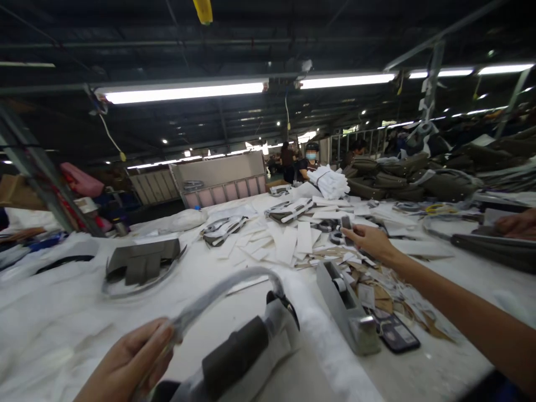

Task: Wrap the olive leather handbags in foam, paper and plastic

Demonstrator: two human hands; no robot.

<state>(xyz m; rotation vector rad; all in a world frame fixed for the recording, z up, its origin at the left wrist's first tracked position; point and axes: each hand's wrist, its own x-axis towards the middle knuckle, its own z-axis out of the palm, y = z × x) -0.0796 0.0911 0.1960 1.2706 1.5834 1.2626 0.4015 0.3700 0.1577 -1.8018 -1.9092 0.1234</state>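
Note:
At the lower left, my left hand [136, 357] is closed around a bag strap [226, 285] wrapped in clear plastic. The strap curves up and over to a dark olive bag [234, 357] lying at the bottom centre, partly covered in white wrapping. My right hand [368, 240] reaches out to the centre right, its fingers pinched on a small dark grey piece [347, 228]. Beneath that hand lie paper scraps and tags. A grey tape dispenser [347, 312] stands between my two hands, nearer the right forearm.
A phone [396, 332] lies right of the dispenser. White paper strips [288, 240] spread over the table's middle. An olive bag [142, 259] rests at left; olive bags [389, 176] are heaped back right. Another person's hand [519, 223] is at the right edge. People stand behind.

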